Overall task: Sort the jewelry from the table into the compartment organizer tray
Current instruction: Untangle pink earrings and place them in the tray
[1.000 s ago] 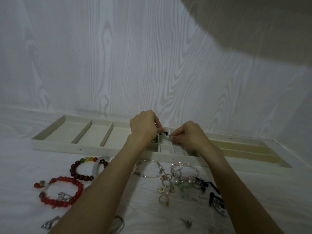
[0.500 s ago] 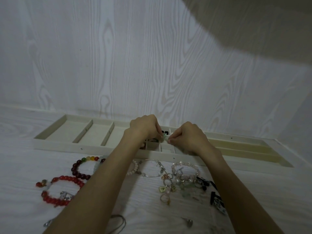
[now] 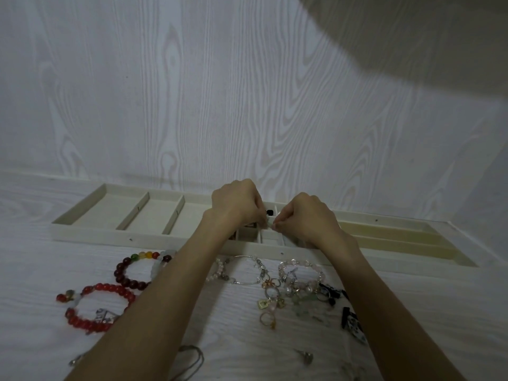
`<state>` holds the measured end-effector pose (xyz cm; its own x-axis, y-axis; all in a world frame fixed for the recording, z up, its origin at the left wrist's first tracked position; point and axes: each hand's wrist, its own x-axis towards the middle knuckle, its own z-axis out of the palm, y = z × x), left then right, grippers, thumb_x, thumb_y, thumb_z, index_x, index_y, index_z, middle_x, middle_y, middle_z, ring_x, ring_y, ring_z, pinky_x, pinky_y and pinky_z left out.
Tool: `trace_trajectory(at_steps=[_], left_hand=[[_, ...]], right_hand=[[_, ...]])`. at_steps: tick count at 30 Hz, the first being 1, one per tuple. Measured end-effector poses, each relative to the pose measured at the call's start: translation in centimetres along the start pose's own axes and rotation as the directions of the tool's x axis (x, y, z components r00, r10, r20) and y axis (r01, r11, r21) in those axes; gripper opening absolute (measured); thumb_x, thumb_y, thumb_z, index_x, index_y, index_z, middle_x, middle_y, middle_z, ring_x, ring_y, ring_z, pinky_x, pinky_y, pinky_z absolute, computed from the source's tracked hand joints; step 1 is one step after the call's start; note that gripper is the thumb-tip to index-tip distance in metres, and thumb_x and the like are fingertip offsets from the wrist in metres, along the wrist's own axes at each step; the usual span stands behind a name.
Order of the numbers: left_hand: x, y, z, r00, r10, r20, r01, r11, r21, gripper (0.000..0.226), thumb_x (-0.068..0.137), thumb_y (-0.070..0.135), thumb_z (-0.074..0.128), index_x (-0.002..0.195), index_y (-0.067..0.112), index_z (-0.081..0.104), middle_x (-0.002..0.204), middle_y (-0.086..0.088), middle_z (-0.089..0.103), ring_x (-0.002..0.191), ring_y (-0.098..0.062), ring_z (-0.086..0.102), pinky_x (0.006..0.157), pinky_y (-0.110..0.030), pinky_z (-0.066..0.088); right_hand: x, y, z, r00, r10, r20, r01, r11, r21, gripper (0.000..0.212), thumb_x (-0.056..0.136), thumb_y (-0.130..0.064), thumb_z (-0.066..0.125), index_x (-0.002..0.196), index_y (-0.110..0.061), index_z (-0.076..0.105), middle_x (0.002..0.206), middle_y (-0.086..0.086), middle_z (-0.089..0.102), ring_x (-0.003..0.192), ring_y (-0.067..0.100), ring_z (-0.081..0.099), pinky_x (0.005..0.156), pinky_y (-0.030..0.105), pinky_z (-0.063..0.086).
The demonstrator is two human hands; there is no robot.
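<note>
A tiny pale jewel (image 3: 270,224) is pinched between the left hand (image 3: 236,203) and right hand (image 3: 305,217), over the small middle boxes of the organizer tray (image 3: 90,231). Lower it gently. Bracelets wait at 6 o'clock.

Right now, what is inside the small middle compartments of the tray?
A small black piece shows in a far cell of the tray, and something dark reddish in a near one. The left hand and right hand cover the rest.
</note>
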<state>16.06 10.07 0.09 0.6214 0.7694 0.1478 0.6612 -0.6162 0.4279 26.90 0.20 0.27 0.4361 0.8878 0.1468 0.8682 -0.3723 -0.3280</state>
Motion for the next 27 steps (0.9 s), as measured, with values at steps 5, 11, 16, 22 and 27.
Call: trace_trajectory(at_steps=[5, 11, 16, 22, 27], left_hand=[[0.4, -0.6, -1.2, 0.971, 0.074, 0.226, -0.101, 0.988, 0.114, 0.052, 0.088, 0.006, 0.041, 0.12, 0.042, 0.061, 0.13, 0.0, 0.051, 0.119, -0.025, 0.039, 0.089, -0.034, 0.038], [0.9, -1.4, -1.2, 0.925, 0.026, 0.379, -0.103, 0.977, 0.185, 0.062, 0.087, 0.006, 0.035, 0.13, 0.049, 0.049, 0.14, -0.004, 0.036, 0.127, -0.032, 0.032, 0.108, -0.049, 0.031], [0.2, -0.4, -3.2, 0.895, 0.032, 0.445, -0.158, 0.955, 0.249, 0.068, 0.088, 0.0, 0.03, 0.138, 0.044, 0.041, 0.152, -0.002, 0.023, 0.139, -0.029, 0.016, 0.115, -0.051, 0.018], [1.2, -1.1, -0.9, 0.887, -0.046, 0.46, -0.092, 0.957, 0.274, 0.074, 0.077, 0.005, 0.032, 0.128, 0.056, 0.046, 0.15, 0.0, 0.024, 0.128, -0.031, 0.033, 0.109, -0.05, 0.031], [1.1, -1.1, -0.6, 0.892, -0.025, 0.451, -0.107, 0.958, 0.266, 0.072, 0.08, 0.005, 0.033, 0.133, 0.052, 0.042, 0.149, -0.001, 0.025, 0.131, -0.03, 0.03, 0.11, -0.049, 0.03]], right_hand=[[0.1, -0.4, -0.4, 0.999, -0.025, 0.048, 0.028, 0.997, -0.07, 0.013, 0.084, -0.027, 0.067, 0.093, -0.027, 0.076, 0.095, -0.002, 0.072, 0.085, 0.017, 0.064, 0.072, 0.029, 0.051], [-0.1, 0.1, -3.3, 0.972, -0.033, 0.234, 0.06, 0.992, -0.109, 0.035, 0.092, -0.01, 0.05, 0.117, -0.028, 0.065, 0.126, 0.002, 0.06, 0.112, 0.019, 0.057, 0.096, 0.036, 0.047], [-0.2, -0.1, -3.7, 0.93, -0.097, 0.356, 0.179, 0.962, -0.206, 0.047, 0.094, -0.007, 0.041, 0.124, -0.039, 0.058, 0.143, 0.005, 0.043, 0.131, 0.024, 0.032, 0.107, 0.039, 0.03], [-0.1, -0.3, -2.0, 0.916, -0.054, 0.397, 0.186, 0.935, -0.303, 0.057, 0.091, -0.006, 0.036, 0.127, -0.047, 0.052, 0.147, 0.001, 0.031, 0.134, 0.028, 0.024, 0.108, 0.043, 0.023], [0.1, -0.3, -1.5, 0.919, -0.052, 0.391, 0.184, 0.934, -0.307, 0.061, 0.088, 0.0, 0.036, 0.128, -0.043, 0.053, 0.146, 0.001, 0.033, 0.134, 0.028, 0.023, 0.107, 0.042, 0.022]])
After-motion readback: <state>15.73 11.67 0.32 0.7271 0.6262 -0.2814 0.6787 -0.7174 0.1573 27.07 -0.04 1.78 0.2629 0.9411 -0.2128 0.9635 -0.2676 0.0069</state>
